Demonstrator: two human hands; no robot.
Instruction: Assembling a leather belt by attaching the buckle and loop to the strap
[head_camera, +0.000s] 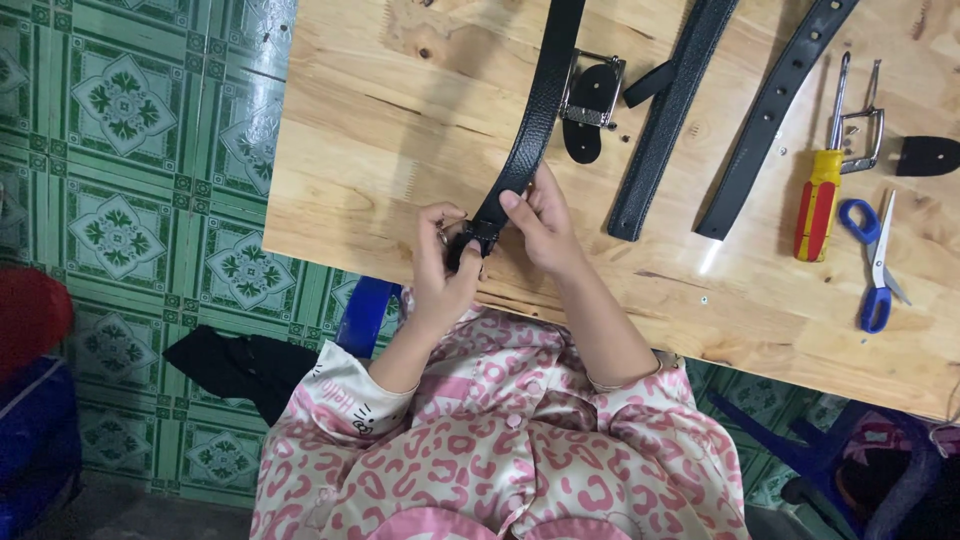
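A black textured leather belt (535, 110) runs from the table's far edge down to my hands near the front edge. My left hand (445, 265) pinches the belt's near end, where a small dark metal clasp (478, 238) sits. My right hand (540, 225) grips the strap just above that end, thumb pressed on its upper face. Both hands meet at the belt tip over the wooden table (380, 150).
A metal buckle with a black tab (590, 95) lies beside the belt. Two more black straps (665, 120) (770, 110) lie to the right. A red and yellow screwdriver (820, 190), blue-handled scissors (875, 265), another buckle frame (862, 125) and a black leather piece (925, 155) lie farther right. Green tiled floor is on the left.
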